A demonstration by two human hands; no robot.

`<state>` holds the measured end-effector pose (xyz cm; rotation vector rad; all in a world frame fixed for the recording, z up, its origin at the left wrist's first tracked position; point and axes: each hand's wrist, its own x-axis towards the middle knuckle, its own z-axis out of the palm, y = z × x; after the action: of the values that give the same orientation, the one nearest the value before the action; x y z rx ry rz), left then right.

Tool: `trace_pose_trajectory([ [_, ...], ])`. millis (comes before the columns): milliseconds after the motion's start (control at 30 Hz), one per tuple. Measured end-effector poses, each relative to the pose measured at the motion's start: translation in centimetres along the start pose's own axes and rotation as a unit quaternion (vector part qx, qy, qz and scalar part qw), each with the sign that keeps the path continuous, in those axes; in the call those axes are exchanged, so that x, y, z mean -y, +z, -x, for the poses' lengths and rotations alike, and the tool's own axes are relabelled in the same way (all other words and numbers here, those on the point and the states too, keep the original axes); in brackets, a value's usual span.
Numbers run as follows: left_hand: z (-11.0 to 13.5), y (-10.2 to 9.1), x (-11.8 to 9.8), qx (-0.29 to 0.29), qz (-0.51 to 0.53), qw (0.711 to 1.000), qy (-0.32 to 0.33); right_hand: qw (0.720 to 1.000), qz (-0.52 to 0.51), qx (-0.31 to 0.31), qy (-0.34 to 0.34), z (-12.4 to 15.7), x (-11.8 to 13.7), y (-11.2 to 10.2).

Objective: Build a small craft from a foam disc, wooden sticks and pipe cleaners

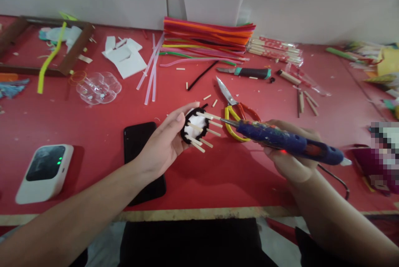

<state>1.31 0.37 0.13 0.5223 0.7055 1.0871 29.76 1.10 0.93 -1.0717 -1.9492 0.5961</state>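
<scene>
Between the fingers and thumb of my left hand (168, 138) is a small round craft piece (197, 128), white inside with a fuzzy black rim. Several short wooden sticks (213, 132) stand out from that rim, pointing right. My right hand (289, 155) is wrapped around a blue hot glue gun (274, 139) with a small red light on it. The gun's metal nozzle is at the tip of the uppermost stick; whether they touch I cannot tell. Behind the nozzle lie scissors (232, 99) with yellow and red handles.
A black phone (146, 192) lies under my left wrist, beside a white device (43, 175). Farther back are pipe cleaners (208, 34), a utility knife (252, 72), glue sticks (151, 74), a white cut-out (126, 57) and a brown frame (70, 57). The gun's cord (338, 177) trails right.
</scene>
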Motion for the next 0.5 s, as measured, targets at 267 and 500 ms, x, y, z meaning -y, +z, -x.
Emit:
trace_pose_trajectory([
  [267, -0.08, 0.02, 0.01, -0.002, 0.003, 1.0, -0.001, 1.0, -0.003, 0.005, 0.002, -0.24, 0.33, 0.05],
  [500, -0.04, 0.06, -0.03, 0.002, 0.001, 1.0, -0.004, 1.0, 0.003, 0.004, 0.002, -0.16, 0.24, 0.03],
])
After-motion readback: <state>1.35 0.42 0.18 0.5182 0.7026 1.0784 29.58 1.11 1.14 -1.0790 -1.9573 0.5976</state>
